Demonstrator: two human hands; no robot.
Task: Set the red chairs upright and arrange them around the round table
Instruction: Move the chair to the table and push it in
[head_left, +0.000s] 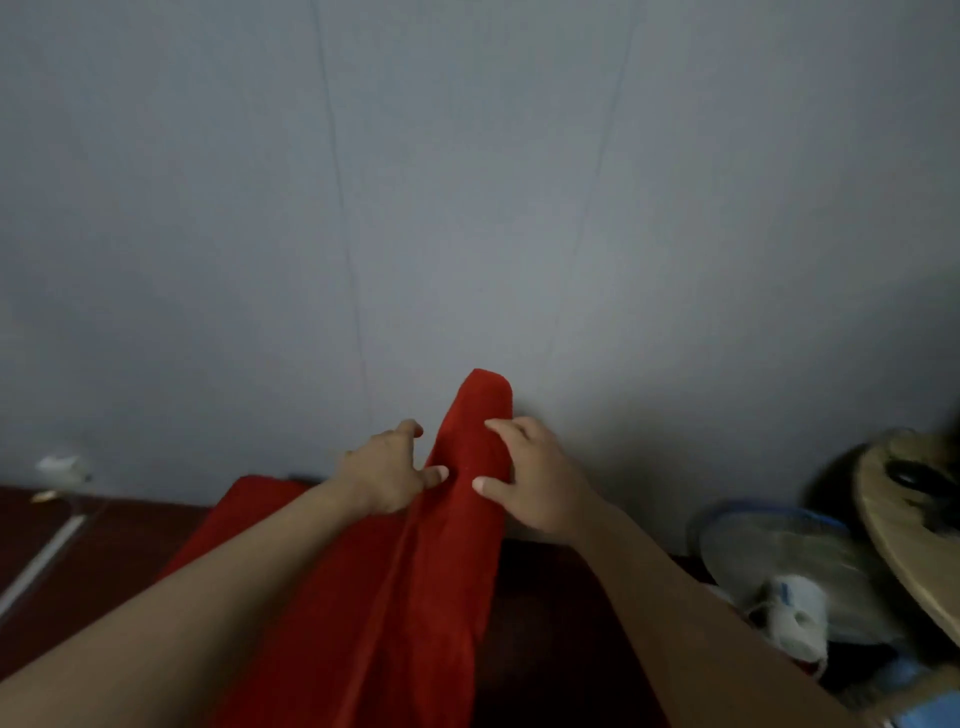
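red fabric chair (415, 571), back raised, round table (904, 530) right

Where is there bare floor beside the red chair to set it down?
Bare dark red floor shows left of the red fabric-covered chair, bordered by the grey wall. The right is crowded: a blue-rimmed electric fan and the round wooden table. The left hand and right hand grip the chair.

Grey wall (467, 182), dark floor (104, 545), fan (779, 561).
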